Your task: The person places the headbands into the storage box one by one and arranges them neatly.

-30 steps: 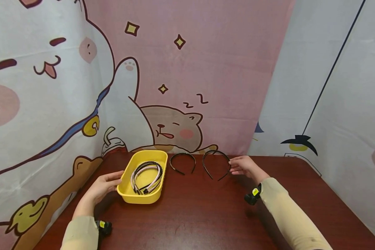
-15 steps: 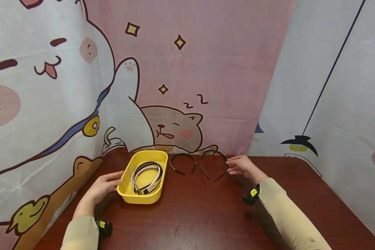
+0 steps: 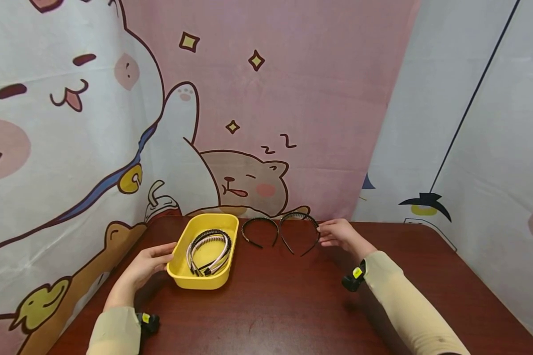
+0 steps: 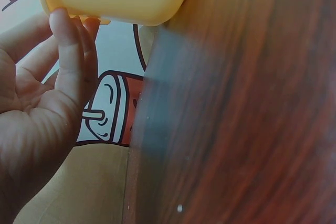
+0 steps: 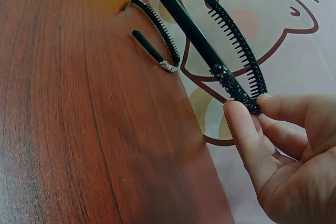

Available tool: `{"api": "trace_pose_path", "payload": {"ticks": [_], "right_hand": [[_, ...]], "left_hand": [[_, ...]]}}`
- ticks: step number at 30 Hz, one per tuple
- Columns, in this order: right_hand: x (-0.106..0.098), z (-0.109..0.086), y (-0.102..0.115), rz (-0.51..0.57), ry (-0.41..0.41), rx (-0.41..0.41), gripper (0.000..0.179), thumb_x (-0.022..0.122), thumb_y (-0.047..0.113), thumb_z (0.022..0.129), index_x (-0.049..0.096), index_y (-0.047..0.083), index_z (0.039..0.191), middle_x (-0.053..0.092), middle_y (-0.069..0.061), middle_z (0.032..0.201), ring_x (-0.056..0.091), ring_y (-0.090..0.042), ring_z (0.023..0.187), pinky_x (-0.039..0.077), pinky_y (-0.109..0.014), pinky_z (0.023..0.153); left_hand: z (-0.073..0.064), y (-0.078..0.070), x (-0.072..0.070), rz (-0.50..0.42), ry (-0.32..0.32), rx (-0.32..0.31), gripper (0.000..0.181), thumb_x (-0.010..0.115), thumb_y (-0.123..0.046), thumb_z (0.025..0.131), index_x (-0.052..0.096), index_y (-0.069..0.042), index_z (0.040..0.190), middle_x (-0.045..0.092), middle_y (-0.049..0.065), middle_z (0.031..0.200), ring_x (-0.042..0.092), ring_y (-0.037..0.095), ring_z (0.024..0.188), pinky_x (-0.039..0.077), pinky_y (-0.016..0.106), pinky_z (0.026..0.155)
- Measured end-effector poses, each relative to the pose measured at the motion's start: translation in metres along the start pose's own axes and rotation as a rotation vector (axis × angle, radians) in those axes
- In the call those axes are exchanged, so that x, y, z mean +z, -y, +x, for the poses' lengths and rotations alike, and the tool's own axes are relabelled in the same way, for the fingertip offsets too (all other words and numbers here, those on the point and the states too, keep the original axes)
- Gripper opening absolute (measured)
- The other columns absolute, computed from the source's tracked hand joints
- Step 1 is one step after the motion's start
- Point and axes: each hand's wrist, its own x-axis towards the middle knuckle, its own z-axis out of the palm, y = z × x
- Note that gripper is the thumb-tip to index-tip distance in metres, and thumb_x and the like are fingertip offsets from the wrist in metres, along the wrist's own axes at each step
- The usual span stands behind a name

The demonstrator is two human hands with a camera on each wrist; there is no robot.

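Observation:
My right hand (image 3: 342, 236) pinches a black toothed headband (image 5: 233, 82) between thumb and fingers, near the dark beaded stretch of its band. Its two ends point down in the head view, overlapping the edge of a second black headband (image 3: 259, 219) on the table. That second one has a silvery, glittering patch in the right wrist view. At the left, my left hand (image 3: 146, 266) holds the side rim of a yellow plastic basket (image 3: 200, 282), fingertips right at its edge. Several headbands (image 3: 213, 235), black and pale pink, lie stacked inside the basket.
A dark reddish wooden table (image 3: 275, 305) lies under everything, its back edge close behind the headbands. Behind it hangs a cartoon-printed cloth (image 3: 320, 98), which also covers the left and right sides.
My right hand has moved left with the black toothed headband, bringing it up to the second headband. The left hand and the basket stay in place.

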Motion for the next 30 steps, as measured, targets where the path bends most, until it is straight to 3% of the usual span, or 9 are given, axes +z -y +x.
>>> {"api": "trace_pose_path", "payload": {"ticks": [11,30], "right_hand": [[0.012,0.0,0.007,-0.005,0.018,-0.02,0.042,0.057,0.007,0.096,0.049,-0.017,0.129,0.065,-0.017,0.094,0.067,-0.021,0.071,0.057,-0.039,0.07],[0.039,0.004,0.01,0.006,0.032,-0.033,0.04,0.062,0.007,0.093,0.053,-0.015,0.124,0.064,-0.016,0.091,0.068,-0.022,0.07,0.057,-0.037,0.065]], "left_hand": [[0.001,-0.002,0.0,0.003,-0.002,-0.009,0.057,0.061,-0.014,0.096,0.039,0.007,0.144,0.045,0.03,0.14,0.063,0.021,0.1,0.054,0.029,0.079],[-0.001,-0.002,0.0,0.0,-0.003,-0.018,0.059,0.063,-0.018,0.096,0.039,0.006,0.144,0.045,0.028,0.141,0.063,0.019,0.099,0.054,0.03,0.079]]}}
